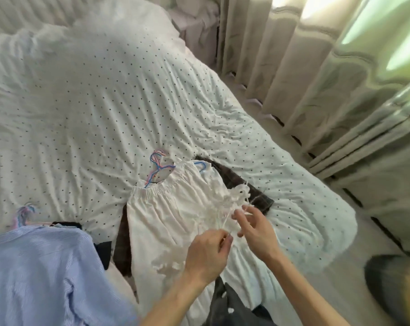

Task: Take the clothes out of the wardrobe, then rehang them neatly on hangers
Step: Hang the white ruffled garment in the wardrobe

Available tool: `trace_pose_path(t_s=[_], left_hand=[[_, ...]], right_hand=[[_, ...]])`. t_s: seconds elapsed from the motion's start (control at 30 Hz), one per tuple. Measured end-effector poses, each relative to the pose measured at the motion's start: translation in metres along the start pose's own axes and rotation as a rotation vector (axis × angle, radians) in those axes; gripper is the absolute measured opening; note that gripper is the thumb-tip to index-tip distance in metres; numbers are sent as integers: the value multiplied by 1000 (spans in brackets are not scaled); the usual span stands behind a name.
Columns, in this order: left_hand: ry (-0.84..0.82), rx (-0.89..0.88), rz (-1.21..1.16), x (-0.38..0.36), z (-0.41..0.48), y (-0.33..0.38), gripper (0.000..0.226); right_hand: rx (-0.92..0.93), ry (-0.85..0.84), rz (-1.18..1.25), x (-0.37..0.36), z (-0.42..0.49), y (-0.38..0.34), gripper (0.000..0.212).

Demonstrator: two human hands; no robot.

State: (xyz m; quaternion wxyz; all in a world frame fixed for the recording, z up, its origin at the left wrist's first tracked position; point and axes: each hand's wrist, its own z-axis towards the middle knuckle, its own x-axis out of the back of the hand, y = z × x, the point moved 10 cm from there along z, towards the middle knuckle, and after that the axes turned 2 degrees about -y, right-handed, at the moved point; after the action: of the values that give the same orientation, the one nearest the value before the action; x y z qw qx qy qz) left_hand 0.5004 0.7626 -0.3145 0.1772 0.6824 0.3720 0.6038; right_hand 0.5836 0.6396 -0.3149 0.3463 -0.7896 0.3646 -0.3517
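Hands were held close together, low and right of centre, over a white garment [171, 212]. The left hand [206, 252] was curled, with its thumb and forefinger pinching thin white ties [227, 217] that came off the garment's right side. The right hand [258, 231] was held just beyond, fingers loosely bent and half spread, with the tips among the same ties. Whether anything was gripped by it could not be told.

The garment was laid flat on the bed [81, 102], on top of a dark plaid piece [241, 184]. Its long axis ran from a gathered elastic edge at the far end back towards the person. Blue and pink hangers [157, 168] were seen at that far edge, partly tucked under it, their hooks pointing away.

From the hands, the hangers lay up and to the left, past the full width of the cloth. The left hand was judged the nearer one. The ties were judged to need settling before the garment could be lifted by its hanger.

A blue shirt [34, 267] was spread at the near left, and curtains [293, 67] hung along the right.
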Motion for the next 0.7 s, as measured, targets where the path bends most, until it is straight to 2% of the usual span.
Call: trace_pose_path(t_s=[0.1, 0.2, 0.33, 0.43, 0.47, 0.6, 0.7], left_hand=[[-30, -170, -10, -14, -26, 55, 34], [-94, -336, 62, -30, -57, 103, 31], [-253, -552, 51, -54, -99, 159, 28], [-206, -698, 17, -49, -104, 204, 21], [-155, -748, 36, -45, -101, 223, 23], [20, -1066, 263, -49, -110, 331, 58], [-118, -1300, 372, -102, -153, 414, 56]], right_hand=[[60, 254, -41, 50, -52, -2, 29], [114, 329, -58, 89, -102, 3, 13], [147, 329, -37, 132, -170, 7, 10], [138, 389, -83, 177, -230, 20, 10], [134, 424, -104, 194, -250, 26, 10], [131, 564, -171, 257, -342, 44, 13], [112, 684, -217, 299, -416, 63, 17]])
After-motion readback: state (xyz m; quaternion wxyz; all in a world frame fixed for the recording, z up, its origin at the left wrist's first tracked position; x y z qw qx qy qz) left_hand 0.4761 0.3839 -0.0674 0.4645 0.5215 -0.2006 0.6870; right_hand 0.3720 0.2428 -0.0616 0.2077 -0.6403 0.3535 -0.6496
